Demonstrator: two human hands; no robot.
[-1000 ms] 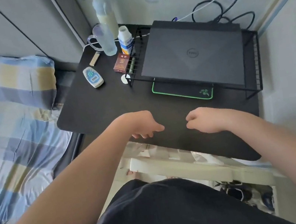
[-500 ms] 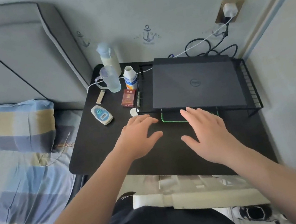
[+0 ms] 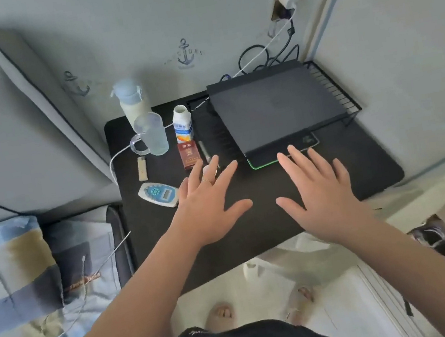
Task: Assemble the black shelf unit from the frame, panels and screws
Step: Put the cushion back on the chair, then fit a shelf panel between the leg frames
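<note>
A black wire shelf unit [image 3: 346, 99] stands at the back right of the black table [image 3: 366, 163], with a closed black laptop [image 3: 275, 107] lying on top of it. Under the shelf a dark pad with a green glowing edge [image 3: 261, 164] pokes out. My left hand [image 3: 209, 205] is spread flat with fingers straight over the table, its fingertips near the shelf's front left corner. My right hand [image 3: 320, 185] is spread the same way, fingertips at the pad's front edge. Neither hand holds anything.
Left of the shelf stand a clear mug [image 3: 151, 134], a pale bottle [image 3: 132, 104], a small white bottle [image 3: 182, 123], a red cigarette pack [image 3: 190, 154], a lighter [image 3: 142, 168] and a white remote [image 3: 158, 193]. A bed with a checked pillow [image 3: 10, 271] lies to the left. Cables run to a wall socket [image 3: 286, 0].
Both hands went from loosely curled fists near the table's front edge to spread flat and reached forward toward the shelf. The view rose and pulled back.
</note>
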